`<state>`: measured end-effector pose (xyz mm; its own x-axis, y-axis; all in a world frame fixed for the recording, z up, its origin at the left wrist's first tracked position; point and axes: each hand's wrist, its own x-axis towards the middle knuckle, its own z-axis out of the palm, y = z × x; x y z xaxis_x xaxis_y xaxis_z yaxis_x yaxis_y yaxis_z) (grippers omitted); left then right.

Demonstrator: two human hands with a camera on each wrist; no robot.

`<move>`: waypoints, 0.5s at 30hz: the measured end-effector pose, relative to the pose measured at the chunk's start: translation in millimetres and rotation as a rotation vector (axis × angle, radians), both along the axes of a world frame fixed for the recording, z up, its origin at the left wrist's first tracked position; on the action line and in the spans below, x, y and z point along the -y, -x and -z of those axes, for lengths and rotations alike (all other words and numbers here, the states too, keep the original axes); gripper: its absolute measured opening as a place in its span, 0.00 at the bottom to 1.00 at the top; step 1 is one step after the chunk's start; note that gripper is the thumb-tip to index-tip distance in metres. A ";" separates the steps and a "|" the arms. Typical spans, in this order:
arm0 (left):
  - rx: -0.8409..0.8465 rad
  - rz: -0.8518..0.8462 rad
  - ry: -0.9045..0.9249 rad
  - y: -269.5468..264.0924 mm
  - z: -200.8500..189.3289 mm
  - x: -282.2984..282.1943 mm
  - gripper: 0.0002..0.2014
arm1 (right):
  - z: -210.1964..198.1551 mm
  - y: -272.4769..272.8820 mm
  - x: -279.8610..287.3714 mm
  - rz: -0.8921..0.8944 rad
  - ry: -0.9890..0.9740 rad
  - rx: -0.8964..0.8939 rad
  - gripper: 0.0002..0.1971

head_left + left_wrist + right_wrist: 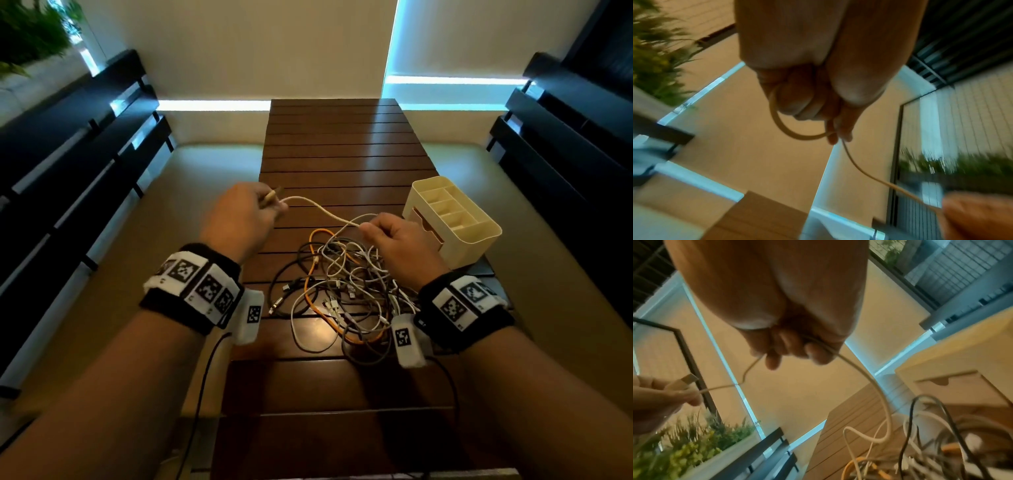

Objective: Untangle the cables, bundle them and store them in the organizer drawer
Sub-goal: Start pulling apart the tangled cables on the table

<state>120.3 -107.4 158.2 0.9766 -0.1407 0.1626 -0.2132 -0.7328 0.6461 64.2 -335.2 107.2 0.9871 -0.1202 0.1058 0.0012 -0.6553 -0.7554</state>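
Hands [239, 219] [394, 240] pinch white cable [322, 209] (loop wrist-view only)

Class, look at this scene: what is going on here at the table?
A person is pulling one white cable out of a tangled pile of cables on a wooden table. The left hand pinches its plug end; the right hand grips it further along. The cream organizer stands to the right, its drawer shut.
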 end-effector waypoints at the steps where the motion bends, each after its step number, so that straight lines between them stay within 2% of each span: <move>1: 0.019 0.000 -0.061 2.9 3.7 2.8 0.10 | 0.9 -4.8 0.2 0.005 0.109 0.011 0.10; 3: 0.199 0.001 -0.087 9.2 4.9 10.3 0.14 | 3.0 -12.4 0.9 0.001 0.312 0.033 0.10; 5: 0.374 0.060 -0.018 18.0 1.1 25.1 0.09 | 2.9 -15.8 -1.7 -0.031 0.379 0.042 0.11; 6: 0.400 0.115 0.009 22.5 0.8 34.0 0.07 | 0.8 -16.2 -4.2 -0.066 0.378 0.054 0.11; 9: 0.328 0.294 0.077 24.8 9.8 52.8 0.03 | -14.7 -14.4 -12.1 -0.204 0.271 0.147 0.06; 12: 0.169 0.437 0.043 18.7 20.7 51.9 0.10 | -33.2 -12.4 -10.5 -0.277 0.224 0.276 0.06; 15: 0.185 0.464 -0.035 16.7 12.1 48.9 0.14 | -41.7 -10.1 -6.4 -0.286 0.182 0.319 0.06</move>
